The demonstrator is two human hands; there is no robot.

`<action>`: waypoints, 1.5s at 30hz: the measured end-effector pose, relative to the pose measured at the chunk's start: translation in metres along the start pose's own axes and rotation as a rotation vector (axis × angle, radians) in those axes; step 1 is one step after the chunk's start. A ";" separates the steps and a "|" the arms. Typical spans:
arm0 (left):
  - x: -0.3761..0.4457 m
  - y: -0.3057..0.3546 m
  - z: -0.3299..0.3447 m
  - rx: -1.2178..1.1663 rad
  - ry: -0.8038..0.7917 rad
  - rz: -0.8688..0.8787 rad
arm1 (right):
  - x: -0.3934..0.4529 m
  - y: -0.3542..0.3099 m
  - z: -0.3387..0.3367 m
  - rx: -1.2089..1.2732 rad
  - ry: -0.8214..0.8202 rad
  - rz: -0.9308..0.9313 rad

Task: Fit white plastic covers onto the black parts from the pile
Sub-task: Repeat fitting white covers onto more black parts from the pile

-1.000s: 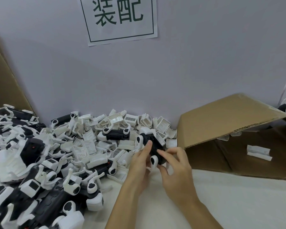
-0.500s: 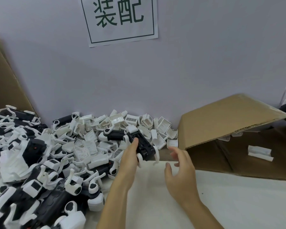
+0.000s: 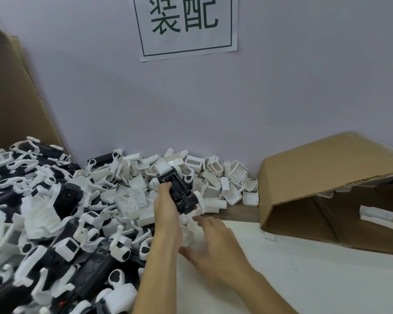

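Black part [image 3: 180, 193]: matt ribbed plastic. White covers [image 3: 216, 166] along bench back edge: smooth plastic, slight sheen. Cardboard box [image 3: 327, 168] at right edge: raw brown, matt. Bench [image 3: 327, 279]: pale, smooth. Wall sign [image 3: 188, 26]: paper.

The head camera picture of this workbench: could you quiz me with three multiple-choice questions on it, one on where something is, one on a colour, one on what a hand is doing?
1. Where is the open cardboard box?
A. right of the pile
B. on top of the pile
C. left of the pile

2. What colour are the characters on the wall sign?
A. red
B. dark green
C. yellow

3. What is the left hand doing?
A. lying flat on the table
B. gripping a black part
C. touching the sign

Answers:
1 A, it lies on its side to the right of the pile.
2 B, dark green strokes on white paper.
3 B, its fingers wrap the black part, while the right hand is open.
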State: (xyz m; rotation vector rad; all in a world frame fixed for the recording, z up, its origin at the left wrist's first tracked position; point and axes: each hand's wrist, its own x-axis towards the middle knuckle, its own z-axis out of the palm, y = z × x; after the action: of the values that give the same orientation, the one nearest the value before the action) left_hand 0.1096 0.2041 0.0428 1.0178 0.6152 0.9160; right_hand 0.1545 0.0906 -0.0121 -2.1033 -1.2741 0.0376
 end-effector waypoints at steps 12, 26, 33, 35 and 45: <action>-0.002 -0.005 0.006 0.022 -0.028 -0.072 | -0.009 0.021 -0.015 0.114 0.206 0.122; -0.016 -0.025 0.029 0.218 -0.115 -0.062 | -0.028 0.057 -0.044 -0.040 0.088 0.118; -0.021 -0.023 0.027 0.295 -0.267 -0.001 | -0.025 0.063 -0.044 0.279 0.336 0.193; -0.023 -0.023 0.026 0.335 -0.348 0.022 | -0.023 0.060 -0.046 0.428 0.510 0.224; -0.042 -0.035 0.042 0.470 -0.611 -0.065 | -0.018 0.046 -0.038 0.684 0.744 0.236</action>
State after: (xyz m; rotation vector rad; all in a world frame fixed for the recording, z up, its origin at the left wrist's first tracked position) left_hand 0.1347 0.1414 0.0292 1.6042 0.3410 0.3623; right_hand 0.1934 0.0426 -0.0138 -1.4344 -0.4618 -0.1694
